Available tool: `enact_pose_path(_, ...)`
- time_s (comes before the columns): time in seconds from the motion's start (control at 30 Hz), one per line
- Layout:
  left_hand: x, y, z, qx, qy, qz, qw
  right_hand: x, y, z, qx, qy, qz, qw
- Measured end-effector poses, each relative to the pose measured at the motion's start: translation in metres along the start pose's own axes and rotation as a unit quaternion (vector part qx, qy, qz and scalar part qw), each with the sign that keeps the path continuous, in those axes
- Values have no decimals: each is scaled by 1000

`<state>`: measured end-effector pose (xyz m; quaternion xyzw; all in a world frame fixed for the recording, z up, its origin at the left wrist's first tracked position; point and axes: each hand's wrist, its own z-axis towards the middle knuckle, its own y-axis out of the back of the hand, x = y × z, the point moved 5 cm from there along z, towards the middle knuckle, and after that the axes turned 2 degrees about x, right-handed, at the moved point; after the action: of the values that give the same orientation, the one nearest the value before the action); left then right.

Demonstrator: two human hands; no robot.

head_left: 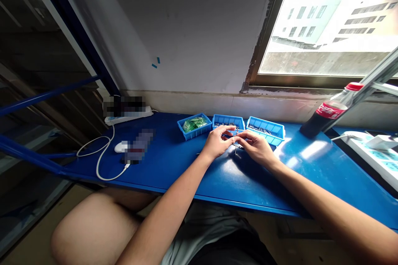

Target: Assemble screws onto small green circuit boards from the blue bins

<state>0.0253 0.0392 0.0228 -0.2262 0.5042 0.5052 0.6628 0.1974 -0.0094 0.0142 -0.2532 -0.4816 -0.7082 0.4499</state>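
Note:
My left hand [217, 142] and my right hand [254, 145] meet fingertip to fingertip above the blue table [180, 169]. Both are closed in a pinch around a small part, too tiny to make out. Just behind them is a blue bin [228, 118] of small dark metal pieces, partly covered by my fingers. To its right another blue bin [270, 125] contains thin, dark, screw-like pieces. The left blue bin [195, 126] holds green pieces. Beneath my hands, a thin metal piece [239, 146] shows on the table.
A cola bottle [329, 112] leans in view at the right, near a metal bar and a white power strip [373, 153]. At the left are a phone-like object [139, 145], a white rounded item [120, 147], a white cable [100, 165] and another power strip [130, 116].

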Motion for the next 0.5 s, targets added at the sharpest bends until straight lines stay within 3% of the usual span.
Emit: enact_pose_path(0.5,4,3,1,-22,29,-42,998,0,-3,-1,22,-5,54,998)
